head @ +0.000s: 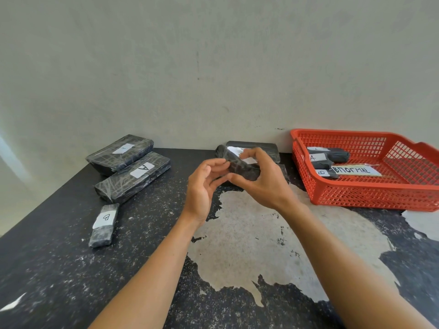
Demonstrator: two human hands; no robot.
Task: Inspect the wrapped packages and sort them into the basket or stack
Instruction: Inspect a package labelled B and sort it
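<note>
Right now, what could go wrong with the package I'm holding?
1. The package is up in the air, held only by the fingers of your right hand and left hand; it could slip onto the rear package.
2. I can't read its label from here, so it might go into the basket wrongly.

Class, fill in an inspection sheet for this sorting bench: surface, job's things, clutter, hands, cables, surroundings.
Surface: black table, coating worn away in pale patches.
Job's things: held package; rear A package, front A package and B package lying left; red basket holding labelled packages; stack behind the hands.
Clutter: nothing seen.
Hands: left hand and right hand grip the held package.
Cables: nothing seen.
Surroundings: bare grey wall.
</note>
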